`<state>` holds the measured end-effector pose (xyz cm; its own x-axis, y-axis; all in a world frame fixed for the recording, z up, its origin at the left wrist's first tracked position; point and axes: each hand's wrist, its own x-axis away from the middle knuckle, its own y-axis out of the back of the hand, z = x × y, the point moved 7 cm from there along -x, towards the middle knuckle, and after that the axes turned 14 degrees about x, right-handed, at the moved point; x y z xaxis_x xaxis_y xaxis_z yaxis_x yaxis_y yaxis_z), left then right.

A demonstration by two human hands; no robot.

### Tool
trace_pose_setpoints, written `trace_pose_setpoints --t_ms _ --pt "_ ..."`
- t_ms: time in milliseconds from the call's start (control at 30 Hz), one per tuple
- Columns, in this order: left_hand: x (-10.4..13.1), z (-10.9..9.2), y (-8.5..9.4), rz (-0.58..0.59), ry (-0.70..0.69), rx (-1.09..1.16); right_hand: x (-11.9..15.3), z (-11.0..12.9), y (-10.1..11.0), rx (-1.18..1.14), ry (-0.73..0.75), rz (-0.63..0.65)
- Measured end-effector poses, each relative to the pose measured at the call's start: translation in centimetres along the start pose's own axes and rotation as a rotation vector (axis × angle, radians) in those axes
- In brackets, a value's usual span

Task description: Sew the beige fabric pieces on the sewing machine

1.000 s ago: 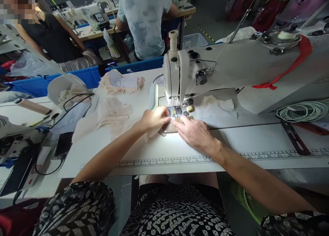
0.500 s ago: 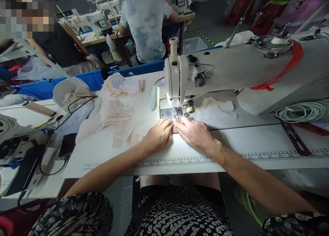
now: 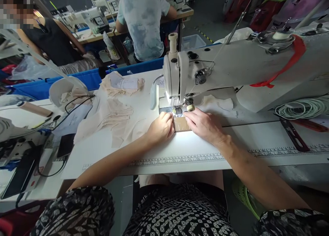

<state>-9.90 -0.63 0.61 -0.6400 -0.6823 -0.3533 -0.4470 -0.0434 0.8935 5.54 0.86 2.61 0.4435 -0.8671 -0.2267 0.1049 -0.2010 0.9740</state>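
Observation:
My left hand (image 3: pixel 161 127) is closed just left of the needle area of a white sewing machine (image 3: pixel 231 66), its fingertips pinched on something too small to make out. My right hand (image 3: pixel 205 125) rests to the right of the presser foot, with thumb and forefinger close together near the round metal part; what is between them, if anything, is hidden. A brown plate (image 3: pixel 182 124) shows on the bed between both hands. Left of my hands lie layered pale fabric pieces (image 3: pixel 117 114). Behind the right hand is another pale piece (image 3: pixel 218 102).
A fabric bundle with a paper label (image 3: pixel 124 83) lies at the back left. Dark red snips (image 3: pixel 294 134) and coiled pale cord (image 3: pixel 300 108) are at the right. A thread cone (image 3: pixel 34 109) lies far left. Two people sit beyond the blue cloth edge (image 3: pixel 84 76).
My right hand has moved right, away from my left hand, uncovering the brown plate. My left hand has shifted slightly up. The whole view has moved a little.

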Motion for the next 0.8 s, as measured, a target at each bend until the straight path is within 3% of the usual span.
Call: trace_pose_setpoints --t_ms 367,600,800 --pt "-0.1 -0.2 -0.3 0.049 0.003 -0.033 0.1 -0.2 -0.6 -0.050 -0.004 -0.011" --pt "-0.3 -0.5 -0.1 0.040 -0.019 -0.052 -1.8 -2.0 -1.0 -0.261 -0.176 -0.049" --pt "-0.5 -0.4 -0.4 0.061 -0.007 -0.042 -3.2 -2.8 -1.1 -0.435 -0.192 -0.043"
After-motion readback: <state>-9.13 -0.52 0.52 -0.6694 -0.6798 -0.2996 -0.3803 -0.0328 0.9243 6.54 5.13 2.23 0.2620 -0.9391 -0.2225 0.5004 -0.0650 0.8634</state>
